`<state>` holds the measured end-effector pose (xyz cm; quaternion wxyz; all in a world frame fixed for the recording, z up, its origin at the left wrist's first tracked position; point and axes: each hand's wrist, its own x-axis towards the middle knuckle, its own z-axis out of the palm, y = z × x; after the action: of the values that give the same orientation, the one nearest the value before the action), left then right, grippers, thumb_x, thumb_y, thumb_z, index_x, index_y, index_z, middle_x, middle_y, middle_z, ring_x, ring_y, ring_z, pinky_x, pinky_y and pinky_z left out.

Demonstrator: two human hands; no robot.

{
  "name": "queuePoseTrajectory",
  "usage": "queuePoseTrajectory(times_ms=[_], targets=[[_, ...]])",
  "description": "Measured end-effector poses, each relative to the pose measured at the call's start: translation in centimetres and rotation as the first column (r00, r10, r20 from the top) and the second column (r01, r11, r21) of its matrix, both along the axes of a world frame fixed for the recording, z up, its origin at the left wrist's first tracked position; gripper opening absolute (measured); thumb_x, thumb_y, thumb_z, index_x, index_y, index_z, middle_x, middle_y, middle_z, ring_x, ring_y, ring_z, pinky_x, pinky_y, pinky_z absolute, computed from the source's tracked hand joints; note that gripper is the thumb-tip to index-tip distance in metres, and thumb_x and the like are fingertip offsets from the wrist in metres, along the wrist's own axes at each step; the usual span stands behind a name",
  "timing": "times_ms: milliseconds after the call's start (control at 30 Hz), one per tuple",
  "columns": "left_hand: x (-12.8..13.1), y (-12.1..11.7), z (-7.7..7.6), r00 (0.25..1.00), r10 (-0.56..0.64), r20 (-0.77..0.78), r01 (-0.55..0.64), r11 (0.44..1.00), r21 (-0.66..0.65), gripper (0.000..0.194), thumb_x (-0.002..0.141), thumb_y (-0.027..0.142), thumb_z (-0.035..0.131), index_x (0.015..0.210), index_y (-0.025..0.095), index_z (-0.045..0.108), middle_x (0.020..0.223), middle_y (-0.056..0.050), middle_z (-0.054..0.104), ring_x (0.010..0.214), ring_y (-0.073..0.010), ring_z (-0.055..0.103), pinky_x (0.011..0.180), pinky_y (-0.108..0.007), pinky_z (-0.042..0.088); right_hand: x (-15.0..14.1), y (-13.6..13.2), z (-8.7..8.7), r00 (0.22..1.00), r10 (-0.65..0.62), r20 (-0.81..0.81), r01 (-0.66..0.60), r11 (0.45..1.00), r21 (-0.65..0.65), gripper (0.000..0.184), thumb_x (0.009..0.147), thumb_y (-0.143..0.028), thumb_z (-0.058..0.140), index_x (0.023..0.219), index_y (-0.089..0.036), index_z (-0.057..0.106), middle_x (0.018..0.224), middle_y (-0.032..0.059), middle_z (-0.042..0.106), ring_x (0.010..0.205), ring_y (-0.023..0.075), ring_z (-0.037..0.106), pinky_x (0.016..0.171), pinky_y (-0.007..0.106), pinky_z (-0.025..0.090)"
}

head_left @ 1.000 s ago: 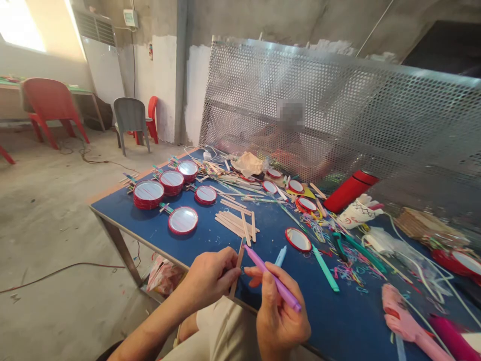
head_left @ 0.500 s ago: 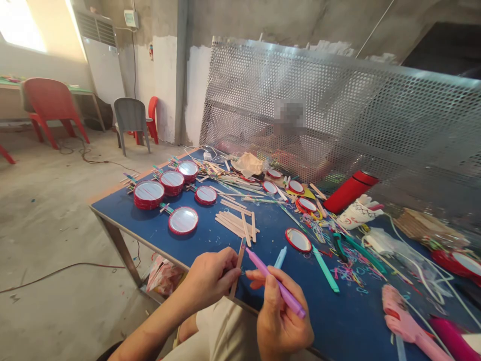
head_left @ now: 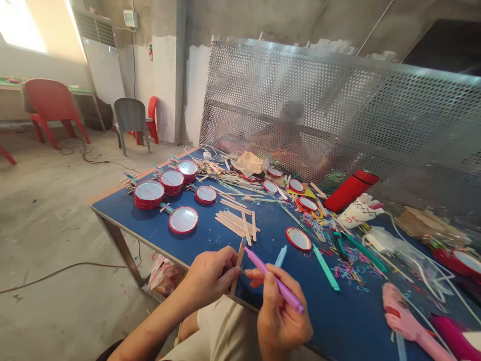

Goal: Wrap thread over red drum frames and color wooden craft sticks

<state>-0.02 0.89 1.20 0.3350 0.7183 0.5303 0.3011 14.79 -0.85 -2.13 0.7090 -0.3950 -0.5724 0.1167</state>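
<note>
My left hand (head_left: 216,271) is closed on a wooden craft stick (head_left: 238,268), held upright at the table's near edge; its upper end shows a dark greenish colour. In my right hand (head_left: 283,308) is a purple marker (head_left: 274,281), its tip close against the coloured end of the stick. Whether the tip touches is too small to tell. Just beyond lies a light blue marker (head_left: 280,256), and to the right a teal marker (head_left: 325,268) beside a red-rimmed round disc (head_left: 298,238). A pile of plain craft sticks (head_left: 233,223) lies ahead of my hands.
Red-rimmed round pieces with stick handles (head_left: 149,194) stand stacked at the left. A red bottle (head_left: 351,190), a paper cup of markers (head_left: 359,210), green-handled pliers (head_left: 358,250) and a pink glue gun (head_left: 406,316) lie to the right. A perforated metal panel (head_left: 338,105) rises behind the table.
The purple marker's tip has shifted very slightly along the stick's coloured end. Both hands otherwise keep nearly the same place and grip.
</note>
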Motion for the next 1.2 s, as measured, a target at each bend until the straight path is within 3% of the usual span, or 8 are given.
queuePoseTrajectory(times_ms=[700,1200], targets=[[-0.03,-0.15,0.15,1.0,-0.007,-0.004,0.007,1.0,0.023,0.01,0.09,0.021,0.051,0.08,0.022,0.051,0.06,0.006,0.06,0.056,-0.013,0.056,0.055,-0.022,0.033,-0.1,0.09,-0.04,0.996,-0.037,-0.079,0.037,0.999,-0.003,0.01,0.094,-0.015,0.062,0.102,-0.014,0.068,0.073,0.0024,0.075,0.054,0.0148,0.071,0.049,0.023,0.059],[-0.09,-0.23,-0.07,1.0,0.0,-0.009,0.001,0.999,0.042,0.012,0.09,0.021,0.052,0.078,0.022,0.052,0.06,0.005,0.061,0.055,-0.0126,0.057,0.055,-0.021,0.036,0.28,-0.09,-0.48,0.999,0.024,0.04,-0.024,1.0,0.002,0.014,0.094,-0.013,0.061,0.106,-0.014,0.068,0.081,0.0045,0.076,0.065,0.0172,0.075,0.055,0.025,0.062]])
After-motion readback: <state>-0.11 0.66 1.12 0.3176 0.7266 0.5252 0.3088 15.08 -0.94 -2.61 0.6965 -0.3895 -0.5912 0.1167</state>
